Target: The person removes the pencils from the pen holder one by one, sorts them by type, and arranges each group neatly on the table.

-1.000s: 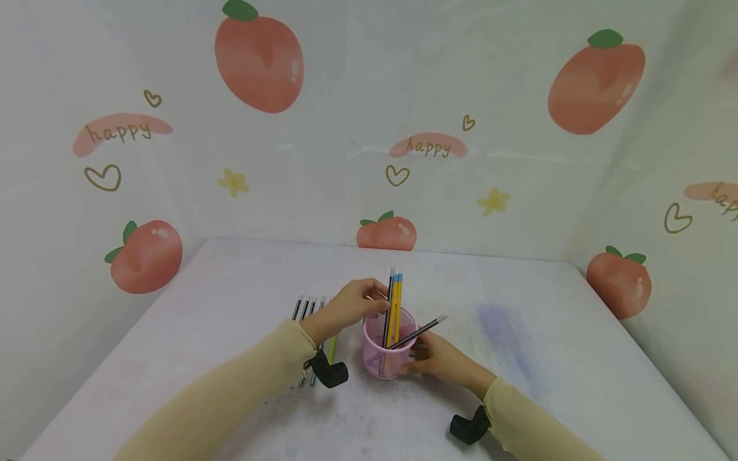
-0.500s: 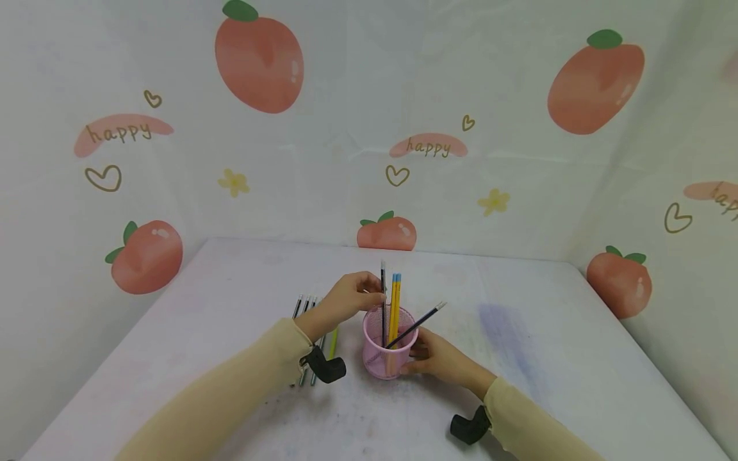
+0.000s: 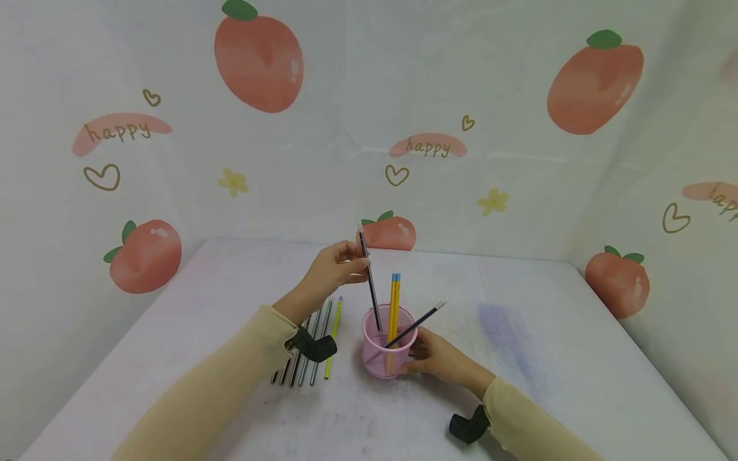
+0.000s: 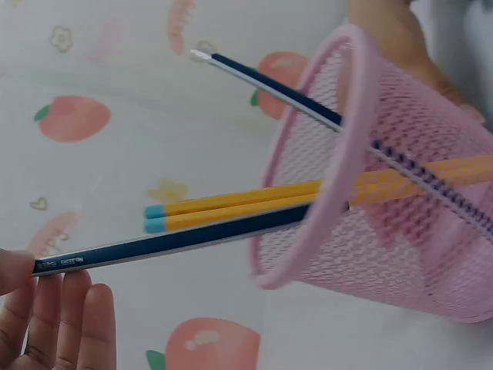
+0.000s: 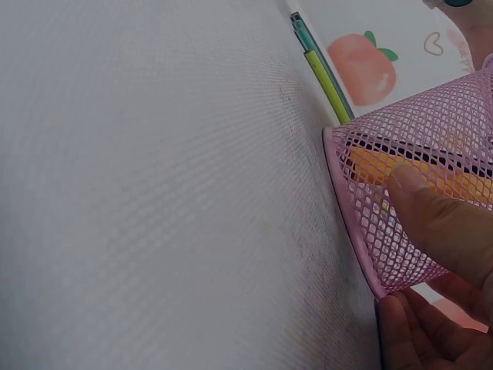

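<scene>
Thumb and fingers of my left hand (image 3: 325, 272) pinch a dark blue pencil (image 3: 371, 282) near its upper end. Its lower end is just inside the rim of a pink mesh pencil cup (image 3: 375, 363), and it leans leftward at the top. My right hand (image 3: 444, 362) grips the cup low on its right side; the right wrist view has the thumb (image 5: 443, 227) lying against the mesh. Two yellow pencils (image 4: 246, 196) with blue ends stand in the cup. Another dark pencil (image 4: 281, 92) leans across it, poking out over the right rim.
Left of the cup, several dark and teal pencils (image 3: 303, 365) lie side by side on the white table (image 3: 357, 422), partly under my left forearm. A yellow-green pencil (image 3: 331, 349) ends that row. Behind the table hangs a white cloth (image 3: 323, 198) with fruit prints.
My left hand has risen and shifted left, drawing the dark pencil upward from deep in the cup. The other dark pencil has tipped slightly upward. My right hand has stayed on the cup.
</scene>
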Demonstrator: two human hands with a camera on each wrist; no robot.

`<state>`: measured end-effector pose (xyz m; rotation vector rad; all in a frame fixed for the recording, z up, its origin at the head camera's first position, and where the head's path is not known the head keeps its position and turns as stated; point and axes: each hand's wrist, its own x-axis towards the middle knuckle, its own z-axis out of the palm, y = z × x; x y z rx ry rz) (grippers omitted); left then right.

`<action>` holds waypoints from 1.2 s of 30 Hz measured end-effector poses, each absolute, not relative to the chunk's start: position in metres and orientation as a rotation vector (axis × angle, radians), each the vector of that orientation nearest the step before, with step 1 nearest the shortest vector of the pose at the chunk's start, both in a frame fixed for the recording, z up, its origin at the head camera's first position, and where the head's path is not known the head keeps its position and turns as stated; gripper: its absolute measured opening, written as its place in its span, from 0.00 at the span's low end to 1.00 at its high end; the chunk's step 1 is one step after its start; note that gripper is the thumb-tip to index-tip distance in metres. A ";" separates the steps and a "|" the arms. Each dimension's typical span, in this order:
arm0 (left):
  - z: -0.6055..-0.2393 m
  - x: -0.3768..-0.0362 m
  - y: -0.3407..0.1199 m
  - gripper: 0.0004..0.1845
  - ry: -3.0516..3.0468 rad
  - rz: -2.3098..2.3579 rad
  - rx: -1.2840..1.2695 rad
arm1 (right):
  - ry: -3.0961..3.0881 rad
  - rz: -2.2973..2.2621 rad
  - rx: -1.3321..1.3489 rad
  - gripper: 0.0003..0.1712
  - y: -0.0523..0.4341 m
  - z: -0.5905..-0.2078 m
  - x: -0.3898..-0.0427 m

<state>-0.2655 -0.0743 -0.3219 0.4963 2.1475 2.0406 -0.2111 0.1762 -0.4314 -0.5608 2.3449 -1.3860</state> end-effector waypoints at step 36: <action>-0.353 -0.283 -0.181 0.27 2.380 1.710 0.129 | 2.357 -1.381 -0.583 0.41 0.176 -0.429 -0.209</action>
